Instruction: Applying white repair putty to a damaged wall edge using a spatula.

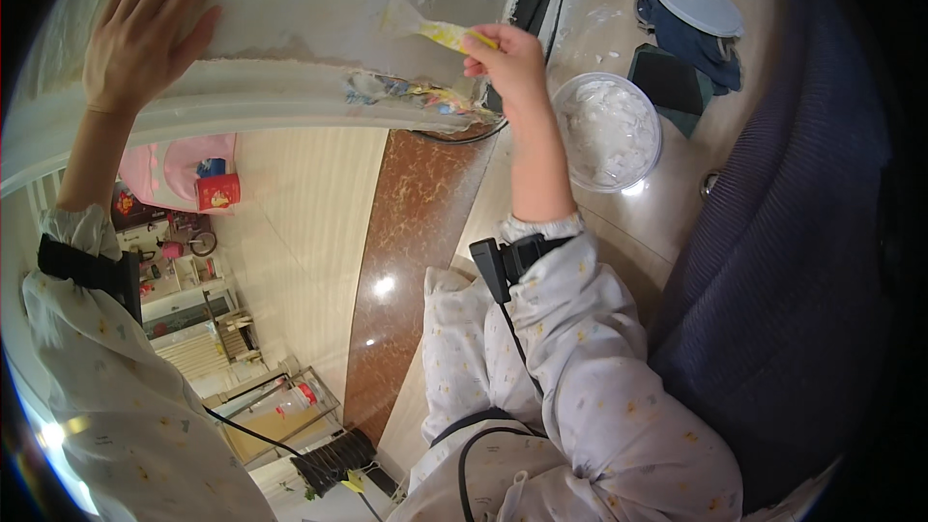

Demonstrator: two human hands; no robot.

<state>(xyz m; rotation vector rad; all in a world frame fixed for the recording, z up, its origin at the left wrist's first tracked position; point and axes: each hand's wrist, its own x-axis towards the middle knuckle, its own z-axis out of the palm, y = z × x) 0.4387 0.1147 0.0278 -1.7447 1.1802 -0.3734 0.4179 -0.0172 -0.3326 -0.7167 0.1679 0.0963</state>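
Note:
My left hand (145, 39) lies flat against the grey-white wall (300, 10), its fingers stretched out and nothing in them. In my right hand (512, 63) is a small putty knife (443, 34) with a yellow patterned handle, gripped by its end. Its pale blade points left, at the wall surface; whether it touches cannot be made out. Below the blade, a damaged patch (416, 95) with peeling, coloured bits runs along the wall's edge. To the right of my right forearm, a round tub (660, 140) holds white, lumpy paste.
A pale round lid (698, 2) rests on dark cloth (720, 63), near a dark green flat block (667, 77). White splashes mark the tiled floor. A ribbed dark purple surface (773, 232) fills the right side. A brown marble strip (401, 232) crosses the floor; a black cable runs from my right sleeve.

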